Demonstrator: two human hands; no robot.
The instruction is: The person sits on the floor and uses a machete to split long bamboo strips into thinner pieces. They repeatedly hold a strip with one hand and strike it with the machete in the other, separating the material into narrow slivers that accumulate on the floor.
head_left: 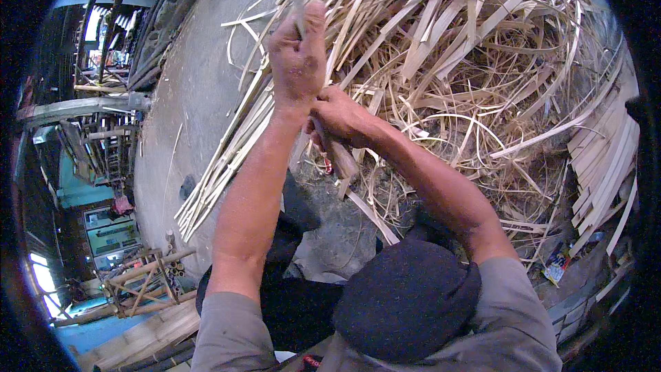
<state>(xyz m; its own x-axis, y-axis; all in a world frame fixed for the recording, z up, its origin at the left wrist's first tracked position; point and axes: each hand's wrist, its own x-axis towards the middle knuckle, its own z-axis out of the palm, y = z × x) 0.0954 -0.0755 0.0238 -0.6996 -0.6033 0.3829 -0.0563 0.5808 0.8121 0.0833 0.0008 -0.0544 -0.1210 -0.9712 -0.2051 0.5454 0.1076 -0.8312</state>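
Observation:
My left hand [298, 62] is closed, thumb upward, around a thin, narrow strip [299, 1] that sticks up past the fist and looks blurred. Just below and to its right, my right hand [339, 117] grips a brown wooden handle [342, 160], whose lower end points toward me. Whatever lies at the handle's other end is hidden behind my hands and wrist. The two hands meet at the left wrist. Under my left forearm lies a bundle of long, pale split-bamboo strips [227, 157], slanting across the floor.
A large heap of curled bamboo shavings [475, 89] spreads ahead and right. Wider flat strips [606, 172] stack at the far right, near a colourful packet [556, 263]. Grey floor [186, 89] runs along the left, with a bamboo frame [148, 282] beyond. Dark rounded cloth [406, 300] sits between my arms.

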